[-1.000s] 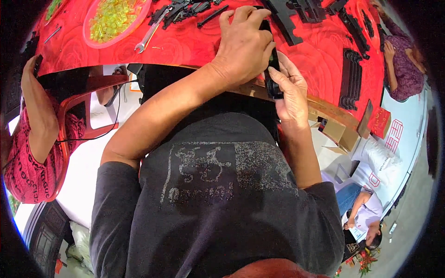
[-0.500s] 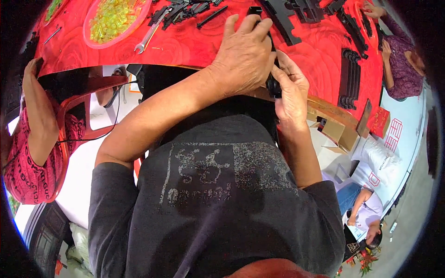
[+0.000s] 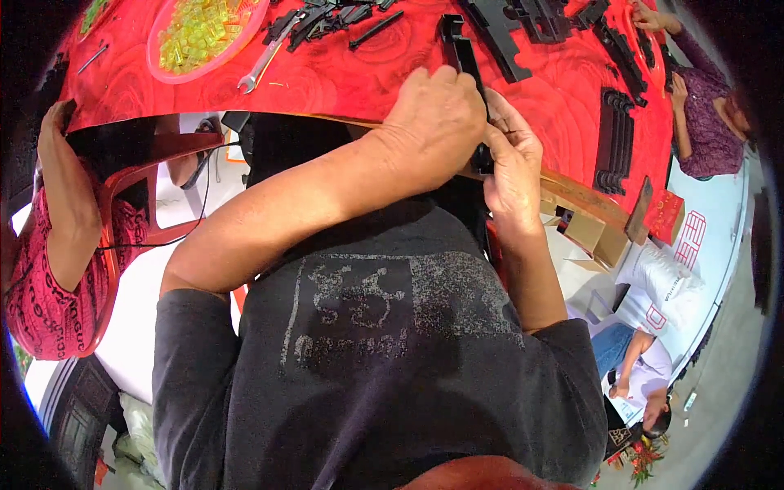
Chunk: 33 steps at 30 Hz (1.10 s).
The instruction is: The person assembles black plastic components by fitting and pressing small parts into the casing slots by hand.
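A long, narrow black part (image 3: 463,55), its surface smooth and its far end hooked, extends away from me at the table's near edge. My left hand (image 3: 437,122) is closed over its middle, knuckles up, fingertips hidden. Against its near end, my right hand (image 3: 514,163) grips with the thumb in front and the fingers behind. The part's near end (image 3: 482,159) shows only partly between my hands. Just right of its far end lies a bigger, angular black piece (image 3: 494,41) on the red tablecloth (image 3: 359,90).
A pink basin (image 3: 167,77) of yellow translucent pieces (image 3: 200,37) stands far left, beside a wrench (image 3: 265,65) and loose black parts (image 3: 331,23). Ribbed black bars (image 3: 614,139) lie right. People sit at left (image 3: 61,261) and far right (image 3: 706,122). An opened cardboard box (image 3: 584,224) is below right.
My left hand has slid nearer along the black part, and its raised fingers have curled down. More of the part's far end is now uncovered. My right hand stays nearly in place.
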Tool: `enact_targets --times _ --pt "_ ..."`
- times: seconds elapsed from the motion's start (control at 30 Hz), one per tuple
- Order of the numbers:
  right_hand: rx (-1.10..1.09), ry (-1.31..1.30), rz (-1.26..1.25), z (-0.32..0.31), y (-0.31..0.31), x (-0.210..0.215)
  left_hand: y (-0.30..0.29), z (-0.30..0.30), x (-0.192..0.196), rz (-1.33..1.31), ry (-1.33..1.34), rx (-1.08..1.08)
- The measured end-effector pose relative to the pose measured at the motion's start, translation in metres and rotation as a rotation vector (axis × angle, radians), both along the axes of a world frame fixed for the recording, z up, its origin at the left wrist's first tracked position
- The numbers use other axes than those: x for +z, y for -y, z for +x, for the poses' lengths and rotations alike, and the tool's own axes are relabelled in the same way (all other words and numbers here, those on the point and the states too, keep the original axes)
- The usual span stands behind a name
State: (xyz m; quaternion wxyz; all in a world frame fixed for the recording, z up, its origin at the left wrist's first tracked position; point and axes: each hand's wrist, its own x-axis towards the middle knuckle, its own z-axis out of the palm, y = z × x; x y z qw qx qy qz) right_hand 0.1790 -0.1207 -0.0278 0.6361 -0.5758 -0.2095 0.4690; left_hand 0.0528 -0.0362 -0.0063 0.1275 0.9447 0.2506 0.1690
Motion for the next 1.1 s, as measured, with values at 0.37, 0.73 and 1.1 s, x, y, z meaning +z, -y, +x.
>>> enact_targets --times 0.37,0.73,1.1 --pt "0.046 0.017 -0.002 0.002 0.001 -0.002 0.002 0.004 -0.002 -0.266 -0.090 -0.038" --pt "0.034 0.062 -0.029 0.003 0.003 -0.005 -0.005 0.005 0.000 -0.263 -0.067 -0.039" --pt "0.023 0.055 -0.041 0.000 0.003 -0.002 -0.012 0.006 0.006 -0.232 -0.101 -0.071"
